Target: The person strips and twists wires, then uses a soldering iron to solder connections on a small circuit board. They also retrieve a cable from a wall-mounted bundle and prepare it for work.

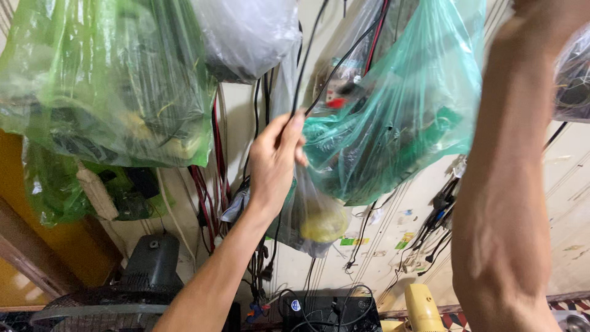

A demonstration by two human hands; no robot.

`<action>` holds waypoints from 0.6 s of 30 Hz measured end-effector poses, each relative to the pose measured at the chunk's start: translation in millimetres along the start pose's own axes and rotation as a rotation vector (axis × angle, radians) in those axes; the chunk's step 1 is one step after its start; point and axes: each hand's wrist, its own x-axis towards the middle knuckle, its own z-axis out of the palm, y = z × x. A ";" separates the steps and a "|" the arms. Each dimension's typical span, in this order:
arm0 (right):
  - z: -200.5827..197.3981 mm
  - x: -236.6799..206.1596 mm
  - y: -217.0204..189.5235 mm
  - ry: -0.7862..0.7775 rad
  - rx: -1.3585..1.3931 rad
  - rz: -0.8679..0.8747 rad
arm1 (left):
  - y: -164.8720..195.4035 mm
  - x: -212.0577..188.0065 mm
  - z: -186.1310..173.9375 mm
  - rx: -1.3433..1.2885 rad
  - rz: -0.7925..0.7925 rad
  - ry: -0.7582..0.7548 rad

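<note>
Wall of hanging bags | left hand [275, 161] grip pinching black cable [305, 58] | right grip unseen

Head camera faces a nearby wall [571, 203] hung with bags [399, 117].

Translucent teal plastic bag [399, 117] crowding right of left hand [273, 163], large green plastic bag [104, 80] blocking left, black hanging cables [307, 61] crossing the narrow gap between, bare cream wall [571, 203] open lower right
</note>
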 end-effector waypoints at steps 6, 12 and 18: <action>-15.5 -29.7 -16.0 -0.187 0.272 0.403 | -0.2 76.4 78.3 -0.130 0.151 -0.077; 21.9 -43.0 18.1 -0.378 0.347 0.145 | -14.1 126.0 153.3 -0.266 0.134 0.006; 6.8 -15.2 23.1 -0.342 0.328 0.294 | -41.5 129.5 180.8 -0.532 -0.033 -0.037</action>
